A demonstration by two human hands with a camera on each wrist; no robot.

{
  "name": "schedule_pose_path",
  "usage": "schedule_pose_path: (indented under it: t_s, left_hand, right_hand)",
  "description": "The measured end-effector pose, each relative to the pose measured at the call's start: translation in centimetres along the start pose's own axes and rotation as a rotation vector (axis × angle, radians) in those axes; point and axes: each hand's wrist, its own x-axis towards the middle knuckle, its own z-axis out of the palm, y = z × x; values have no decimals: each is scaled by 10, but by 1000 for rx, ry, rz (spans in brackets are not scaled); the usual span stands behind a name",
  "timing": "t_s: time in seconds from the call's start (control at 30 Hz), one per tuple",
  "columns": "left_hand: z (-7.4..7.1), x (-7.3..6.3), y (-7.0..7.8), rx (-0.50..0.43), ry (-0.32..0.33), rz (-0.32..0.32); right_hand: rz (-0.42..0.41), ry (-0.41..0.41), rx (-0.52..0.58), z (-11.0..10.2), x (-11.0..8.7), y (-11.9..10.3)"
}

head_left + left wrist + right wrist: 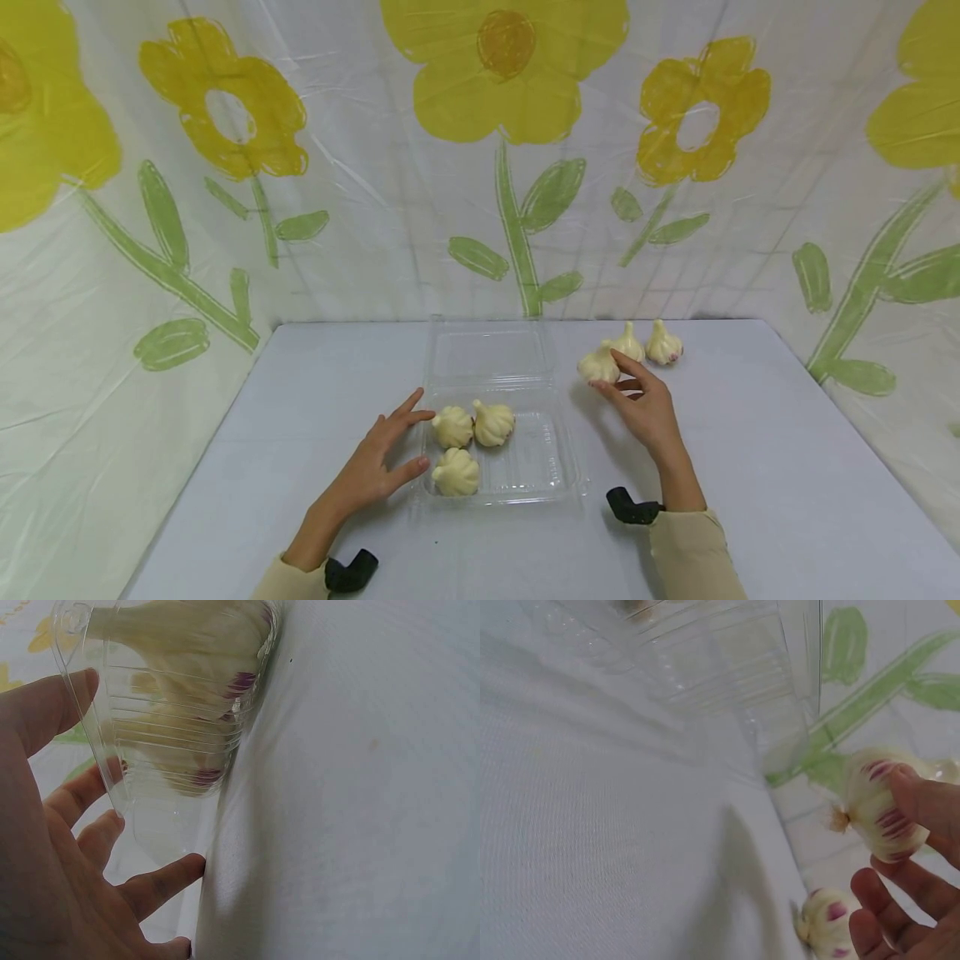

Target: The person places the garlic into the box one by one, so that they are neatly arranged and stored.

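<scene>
A clear plastic clamshell box [525, 492] lies with its lid folded back on the table. Inside its left half sit three garlic bulbs [456, 472], pale and ridged. My left hand [375, 462] rests at the box's left edge, fingers spread; in the left wrist view its thumb and fingers touch the rim. To the right of the box, my right hand [645, 408] pinches a garlic bulb [597, 367] between thumb and fingers, raised off the table. The right wrist view shows purple streaks on this held bulb [885, 806] and its root tuft.
Two more garlic bulbs [663, 343] stand near the table's back edge, just beyond the right hand. The raised transparent lid [489, 354] reaches toward the back edge. Behind the white table [780, 467] hangs a sheet [360, 250] printed with yellow flowers.
</scene>
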Motion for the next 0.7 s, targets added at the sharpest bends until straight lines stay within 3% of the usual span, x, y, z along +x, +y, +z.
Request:
schedule_pose_path:
  t_s: [0.7]
  left_hand:
    - [0, 0, 0, -2, -3, -2]
  right_hand:
    - [-44, -63, 26, 1, -7, -23]
